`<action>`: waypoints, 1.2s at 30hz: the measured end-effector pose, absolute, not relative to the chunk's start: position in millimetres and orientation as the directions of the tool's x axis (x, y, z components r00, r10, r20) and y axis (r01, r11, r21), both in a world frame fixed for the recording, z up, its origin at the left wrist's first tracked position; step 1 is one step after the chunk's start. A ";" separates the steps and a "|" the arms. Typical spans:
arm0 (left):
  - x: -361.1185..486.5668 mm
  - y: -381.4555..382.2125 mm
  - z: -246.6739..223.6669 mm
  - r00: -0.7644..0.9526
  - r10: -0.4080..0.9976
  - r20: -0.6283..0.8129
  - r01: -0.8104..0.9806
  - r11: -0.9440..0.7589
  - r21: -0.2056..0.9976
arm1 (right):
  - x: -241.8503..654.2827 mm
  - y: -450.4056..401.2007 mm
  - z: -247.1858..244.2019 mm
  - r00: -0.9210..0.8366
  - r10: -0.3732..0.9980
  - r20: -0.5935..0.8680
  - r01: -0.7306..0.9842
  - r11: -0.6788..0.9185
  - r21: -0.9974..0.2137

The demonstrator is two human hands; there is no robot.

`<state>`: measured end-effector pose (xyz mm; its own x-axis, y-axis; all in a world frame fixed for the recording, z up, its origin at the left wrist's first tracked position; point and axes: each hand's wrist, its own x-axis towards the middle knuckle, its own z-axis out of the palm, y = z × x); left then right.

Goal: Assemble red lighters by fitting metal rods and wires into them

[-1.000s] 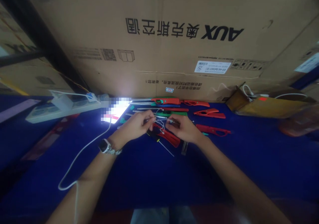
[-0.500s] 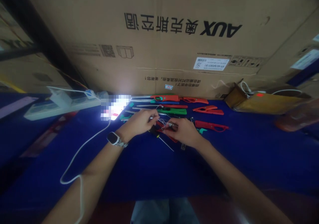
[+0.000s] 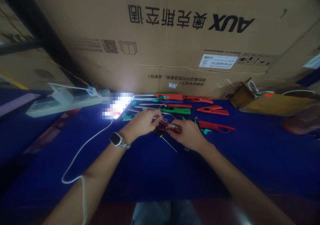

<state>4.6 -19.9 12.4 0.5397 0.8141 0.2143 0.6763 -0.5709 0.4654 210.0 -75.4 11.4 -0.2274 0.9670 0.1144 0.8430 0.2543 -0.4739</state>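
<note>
Compared with a second ago, the right hand (image 3: pixel 188 135) is covering more of the red casing (image 3: pixel 163 125) between the hands, and its small metallic piece (image 3: pixel 176 127) is showing more clearly. Thumb and fingers are pinching that rounded piece, while the left hand (image 3: pixel 147 121) is pinching a slender rod-like part (image 3: pixel 155 118). Thin, looping white wires (image 3: pixel 166 121) are lying between the fingertips. Below, a straight-shafted screwdriver (image 3: pixel 169 144) is resting on the smooth blue tabletop (image 3: pixel 150 171); beyond, a glossy green plastic body (image 3: pixel 178 110) is lying before creased cardboard (image 3: pixel 160 58).
</note>
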 end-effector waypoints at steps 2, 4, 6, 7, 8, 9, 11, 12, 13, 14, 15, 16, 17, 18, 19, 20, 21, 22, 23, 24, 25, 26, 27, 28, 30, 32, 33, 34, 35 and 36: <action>5.1 -20.2 12.6 0.530 0.820 0.215 0.684 -0.564 0.463 | 210.8 -75.5 11.0 -0.226 0.966 0.124 0.844 0.258 -0.470; 5.7 -20.3 12.9 0.519 0.828 0.212 0.696 -0.553 0.457 | 211.8 -75.4 10.5 -0.227 0.965 0.135 0.840 0.264 -0.474; 6.4 -20.6 13.6 0.513 0.833 0.205 0.705 -0.546 0.453 | 212.6 -74.9 9.8 -0.228 0.963 0.146 0.834 0.271 -0.481; 6.8 -20.8 14.1 0.513 0.835 0.200 0.708 -0.543 0.452 | 213.0 -74.6 9.5 -0.227 0.962 0.148 0.831 0.271 -0.485; 7.0 -21.0 14.7 0.513 0.836 0.194 0.712 -0.540 0.449 | 213.4 -74.4 9.1 -0.226 0.963 0.146 0.829 0.269 -0.490; 7.1 -21.2 15.2 0.511 0.838 0.189 0.716 -0.537 0.445 | 213.7 -74.2 8.8 -0.226 0.964 0.141 0.827 0.266 -0.496; 6.9 -21.1 15.8 0.514 0.839 0.182 0.721 -0.537 0.438 | 214.0 -74.3 8.4 -0.226 0.966 0.125 0.824 0.258 -0.505; 6.4 -20.9 15.8 0.519 0.835 0.182 0.719 -0.542 0.436 | 214.1 -74.5 8.3 -0.228 0.967 0.116 0.824 0.255 -0.506; 5.9 -20.4 15.5 0.527 0.829 0.185 0.712 -0.550 0.436 | 214.1 -74.9 8.1 -0.232 0.967 0.109 0.825 0.255 -0.505; 5.2 -19.8 15.0 0.537 0.822 0.191 0.704 -0.561 0.436 | 214.1 -75.3 8.0 -0.237 0.966 0.105 0.824 0.257 -0.504; 4.5 -19.0 14.4 0.546 0.814 0.197 0.695 -0.572 0.436 | 214.1 -75.6 7.6 -0.243 0.964 0.104 0.823 0.262 -0.503; 3.7 -18.2 13.6 0.554 0.808 0.203 0.687 -0.581 0.437 | 214.1 -75.9 7.1 -0.252 0.962 0.108 0.822 0.271 -0.501; 2.9 -17.3 12.7 0.560 0.802 0.207 0.679 -0.588 0.440 | 214.3 -76.1 6.4 -0.263 0.958 0.115 0.820 0.285 -0.496; 2.1 -16.3 11.9 0.566 0.796 0.212 0.669 -0.594 0.446 | 214.5 -76.1 5.5 -0.276 0.953 0.126 0.818 0.302 -0.489; 1.3 -15.3 11.1 0.575 0.790 0.215 0.657 -0.602 0.454 | 214.8 -76.0 4.3 -0.292 0.946 0.139 0.816 0.323 -0.480; 0.3 -14.1 10.3 0.586 0.780 0.218 0.641 -0.612 0.464 | 215.2 -75.9 3.0 -0.310 0.938 0.154 0.813 0.345 -0.469; -0.7 -12.9 9.6 0.600 0.768 0.225 0.623 -0.624 0.471 | 215.6 -75.8 1.7 -0.324 0.931 0.169 0.808 0.365 -0.462; -1.8 -11.4 9.0 0.613 0.754 0.236 0.606 -0.640 0.472 | 216.0 -75.8 0.5 -0.333 0.926 0.179 0.803 0.378 -0.461; -3.0 -9.8 8.4 0.625 0.739 0.252 0.588 -0.658 0.470 | 216.3 -75.9 -0.6 -0.335 0.924 0.185 0.797 0.383 -0.468; -4.1 -8.0 7.9 0.639 0.722 0.266 0.571 -0.677 0.465 | 216.4 -76.1 -1.3 -0.329 0.925 0.188 0.791 0.379 -0.480; -5.2 -6.2 7.5 0.652 0.707 0.273 0.557 -0.692 0.460 | 216.5 -76.5 -1.7 -0.320 0.928 0.189 0.785 0.371 -0.496; -6.0 -4.5 7.1 0.664 0.697 0.271 0.548 -0.700 0.458 | 216.5 -76.9 -1.8 -0.309 0.932 0.189 0.779 0.362 -0.512; -6.6 -3.0 6.8 0.676 0.691 0.255 0.544 -0.702 0.459 | 216.6 -77.3 -1.6 -0.298 0.936 0.189 0.773 0.353 -0.527; -6.8 -1.8 6.6 0.684 0.691 0.234 0.548 -0.698 0.461 | 216.6 -77.6 -1.1 -0.291 0.938 0.187 0.768 0.346 -0.538; -6.6 -0.4 6.0 0.683 0.704 0.195 0.572 -0.682 0.456 | 217.3 -77.5 0.2 -0.287 0.940 0.185 0.761 0.341 -0.552; -6.0 -0.2 5.2 0.668 0.721 0.184 0.598 -0.668 0.444 | 218.5 -76.1 0.9 -0.291 0.935 0.202 0.753 0.354 -0.555; -5.7 -0.3 4.8 0.662 0.726 0.187 0.604 -0.665 0.440 | 219.3 -74.9 0.9 -0.293 0.930 0.221 0.749 0.367 -0.551; -5.5 -0.5 4.4 0.657 0.729 0.192 0.606 -0.663 0.439 | 220.0 -73.6 0.7 -0.293 0.925 0.243 0.750 0.380 -0.542; -5.4 -0.8 3.9 0.655 0.729 0.198 0.605 -0.663 0.441 | 220.5 -72.4 0.3 -0.293 0.919 0.264 0.755 0.392 -0.525; -5.4 -1.0 3.6 0.653 0.729 0.205 0.602 -0.664 0.443 | 220.8 -71.5 -0.1 -0.294 0.913 0.284 0.767 0.403 -0.499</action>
<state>-5.4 -1.0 3.6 0.6533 0.7288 0.2052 0.6019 -0.6643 0.4432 220.8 -71.5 -0.1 -0.2944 0.9126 0.2837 0.7671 0.4027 -0.4993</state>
